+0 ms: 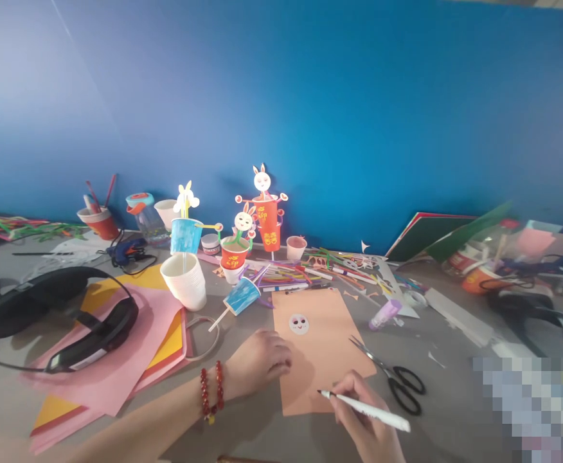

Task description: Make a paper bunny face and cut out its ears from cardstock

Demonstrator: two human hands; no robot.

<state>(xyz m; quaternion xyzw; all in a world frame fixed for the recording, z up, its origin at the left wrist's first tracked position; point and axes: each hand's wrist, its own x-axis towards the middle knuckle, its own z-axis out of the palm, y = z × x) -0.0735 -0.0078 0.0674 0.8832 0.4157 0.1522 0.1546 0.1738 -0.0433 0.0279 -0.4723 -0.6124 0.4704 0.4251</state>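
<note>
A white marker (373,413) with a dark tip is held in my right hand (361,411), its tip low over the peach paper sheet (324,360). I cannot tell whether the tip touches the sheet. My left hand (262,363), fingers curled in, rests at the sheet's left edge; no object shows in it. A small white paper disc (299,323) with a drawn smiling face lies on the upper part of the sheet. Black-handled scissors (390,373) lie at the right edge, blades partly over the paper.
Behind stand paper-cup rabbit figures (270,225), a stack of white cups (185,276) and a blue cup (243,296) on its side. Pipe cleaners and markers (301,273) lie scattered. A purple glue stick (385,315) is right, coloured sheets (141,321) and a black visor headset (93,315) left.
</note>
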